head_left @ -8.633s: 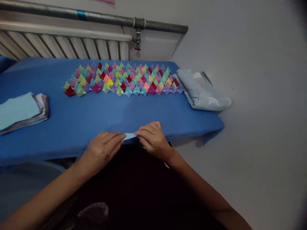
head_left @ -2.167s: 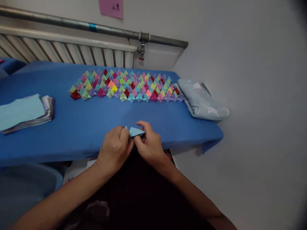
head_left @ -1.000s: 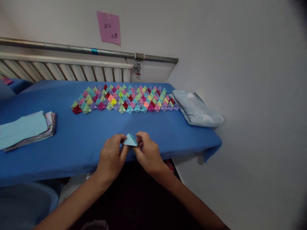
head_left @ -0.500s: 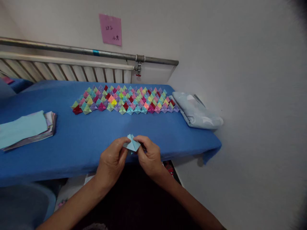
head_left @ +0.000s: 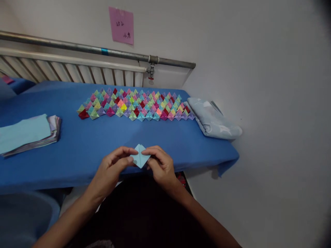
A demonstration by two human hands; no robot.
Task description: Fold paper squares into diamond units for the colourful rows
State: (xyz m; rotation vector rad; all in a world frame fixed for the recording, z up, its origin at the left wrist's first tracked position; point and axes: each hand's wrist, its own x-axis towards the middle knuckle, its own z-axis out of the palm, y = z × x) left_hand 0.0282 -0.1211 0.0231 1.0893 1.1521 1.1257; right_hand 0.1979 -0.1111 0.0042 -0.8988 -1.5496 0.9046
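Light-blue folded paper (head_left: pixel 140 161) is pinched by its sides between the thumbs and fingers of the left hand (head_left: pixel 110 167) and right hand (head_left: pixel 163 169), at the near edge of the desk (head_left: pixel 90 144). Behind stand rows of coloured paper pieces (head_left: pixel 132 116); folded cloth (head_left: pixel 216 122) lies right. A paper stack (head_left: pixel 26 132) is cut off leftward. Fingers hide the folded paper's side corners.

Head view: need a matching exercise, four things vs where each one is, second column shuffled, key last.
Things
1. Pink note
2. Folded grey-blue cloth
3. Stack of paper
4. Light-blue folded piece

Places
A. Between the left hand and right hand
B. At the picture's left edge, on the blue-covered table
C. On the wall, above the pipe
D. At the right end of the multicoloured folded pieces

Pairs: 1-C, 2-D, 3-B, 4-A
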